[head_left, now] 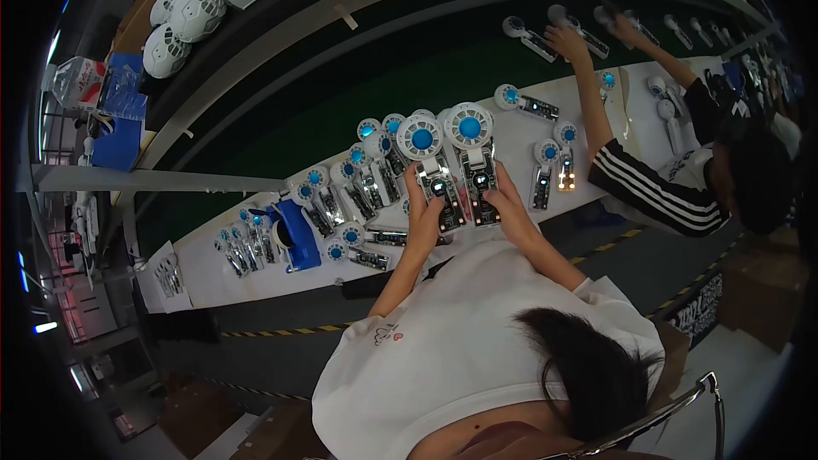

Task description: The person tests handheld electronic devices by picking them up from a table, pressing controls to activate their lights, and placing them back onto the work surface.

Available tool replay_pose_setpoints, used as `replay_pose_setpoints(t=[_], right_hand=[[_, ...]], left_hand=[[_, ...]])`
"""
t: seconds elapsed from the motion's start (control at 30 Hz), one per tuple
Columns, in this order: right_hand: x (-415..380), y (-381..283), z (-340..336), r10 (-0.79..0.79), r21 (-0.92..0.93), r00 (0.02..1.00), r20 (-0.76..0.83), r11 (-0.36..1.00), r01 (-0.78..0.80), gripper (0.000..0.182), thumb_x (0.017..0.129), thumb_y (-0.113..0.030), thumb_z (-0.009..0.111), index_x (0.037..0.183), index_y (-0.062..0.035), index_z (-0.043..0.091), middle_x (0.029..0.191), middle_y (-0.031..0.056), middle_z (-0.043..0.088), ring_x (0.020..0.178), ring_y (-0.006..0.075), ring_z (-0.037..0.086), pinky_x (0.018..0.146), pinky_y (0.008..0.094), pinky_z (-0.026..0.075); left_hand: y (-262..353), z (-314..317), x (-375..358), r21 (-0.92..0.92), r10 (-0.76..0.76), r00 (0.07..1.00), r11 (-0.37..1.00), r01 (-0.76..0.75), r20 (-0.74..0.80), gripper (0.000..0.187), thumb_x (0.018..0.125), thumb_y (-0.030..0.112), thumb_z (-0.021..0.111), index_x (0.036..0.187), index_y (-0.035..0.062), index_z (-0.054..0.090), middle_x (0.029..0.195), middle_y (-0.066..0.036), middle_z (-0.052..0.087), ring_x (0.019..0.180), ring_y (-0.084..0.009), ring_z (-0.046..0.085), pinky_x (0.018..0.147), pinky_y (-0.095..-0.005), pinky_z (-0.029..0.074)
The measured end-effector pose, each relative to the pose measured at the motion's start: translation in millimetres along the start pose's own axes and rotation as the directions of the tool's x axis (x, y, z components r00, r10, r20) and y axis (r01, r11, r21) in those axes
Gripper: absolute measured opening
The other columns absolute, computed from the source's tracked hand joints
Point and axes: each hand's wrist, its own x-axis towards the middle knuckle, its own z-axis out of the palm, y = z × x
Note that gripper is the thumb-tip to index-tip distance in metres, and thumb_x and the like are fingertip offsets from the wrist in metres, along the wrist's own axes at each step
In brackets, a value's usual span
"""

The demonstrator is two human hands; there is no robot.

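Note:
My left hand (421,215) is wrapped round the handle of a white handheld fan (422,138) with a blue hub. My right hand (506,206) grips a second handheld fan (469,126) of the same kind, held upright beside the first. Both handles are uncovered, so their dark circuit boards show, with small lights glowing on them. Each thumb lies on the front of its board. Behind my left hand, several similar fans (348,170) lie in a row on the white worktable (223,282). To the right of my right hand lies another fan (545,150) with its board exposed.
A blue holder (297,237) stands on the table at the left. White fan housings (198,12) fill the shelf above it. At the right a co-worker in a striped black sleeve (660,187) reaches over fans on the green belt (477,51). A metal frame bar (162,177) crosses the left side.

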Motion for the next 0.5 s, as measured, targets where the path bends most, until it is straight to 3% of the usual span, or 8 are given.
replay_pose_setpoints(t=[0.1,0.17,0.27,0.33,0.43,0.5], right_hand=[[-0.1,-0.7,1.2,-0.055,-0.049,0.998,0.009,0.997,0.055,0.051,0.081,-0.006,0.037,0.131,-0.0013,0.028,0.119,0.0093,0.047,0.109,0.0149,0.046,0.095,0.0286,0.033],[1.0,0.9,1.2,-0.005,0.004,1.0,0.008,1.0,0.005,0.052,0.081,-0.006,0.037,0.132,-0.0011,0.027,0.121,0.0092,0.046,0.109,0.0148,0.045,0.097,0.029,0.031],[0.2,4.4,2.8,-0.067,-0.018,0.997,-0.03,0.998,0.066,0.052,0.081,-0.006,0.038,0.131,-0.0006,0.027,0.121,0.0095,0.046,0.109,0.0143,0.045,0.096,0.0288,0.032],[1.3,7.2,-0.9,-0.037,-0.065,0.999,-0.031,0.997,0.035,0.052,0.08,-0.007,0.039,0.131,-0.0004,0.028,0.121,0.0095,0.046,0.109,0.0141,0.045,0.095,0.0288,0.034],[0.0,2.8,0.2,-0.072,-0.025,0.997,-0.019,0.997,0.071,0.052,0.08,-0.007,0.039,0.13,-0.0003,0.028,0.12,0.0094,0.047,0.108,0.0139,0.046,0.094,0.028,0.035],[-1.0,-0.4,-0.6,-0.035,0.078,0.999,0.013,0.996,0.034,0.053,0.079,-0.004,0.039,0.131,-0.0004,0.027,0.122,0.0092,0.043,0.113,0.0146,0.039,0.098,0.0279,0.027]], left_hand=[[-1.1,-1.3,-0.3,-0.019,-0.036,0.999,0.999,0.036,0.003,0.068,0.072,-0.004,0.037,0.135,0.0082,0.012,0.114,-0.013,0.046,0.1,-0.018,0.049,0.087,-0.0276,0.039],[-6.3,-4.8,1.1,0.019,0.034,0.999,0.999,-0.034,0.026,0.068,0.073,-0.005,0.036,0.135,0.0065,0.01,0.119,-0.013,0.041,0.104,-0.0176,0.046,0.089,-0.0274,0.036],[-4.4,-2.5,0.8,0.115,0.087,0.996,0.989,-0.09,0.034,0.068,0.074,-0.005,0.037,0.135,0.0046,0.009,0.124,-0.013,0.036,0.108,-0.0173,0.043,0.091,-0.0266,0.034],[5.1,1.0,-1.2,0.131,0.037,0.999,0.991,-0.04,0.025,0.068,0.074,-0.005,0.037,0.135,0.0041,0.008,0.126,-0.013,0.035,0.11,-0.0178,0.041,0.092,-0.0265,0.033],[13.8,5.6,-1.7,0.154,0.067,0.996,0.985,-0.074,0.051,0.069,0.074,-0.006,0.037,0.136,0.0045,0.008,0.128,-0.014,0.033,0.113,-0.0187,0.039,0.093,-0.0267,0.032],[18.7,8.6,-1.7,0.156,0.091,0.995,0.983,-0.097,0.046,0.07,0.073,-0.006,0.036,0.136,0.0045,0.007,0.129,-0.015,0.031,0.115,-0.0197,0.038,0.095,-0.0273,0.03]])
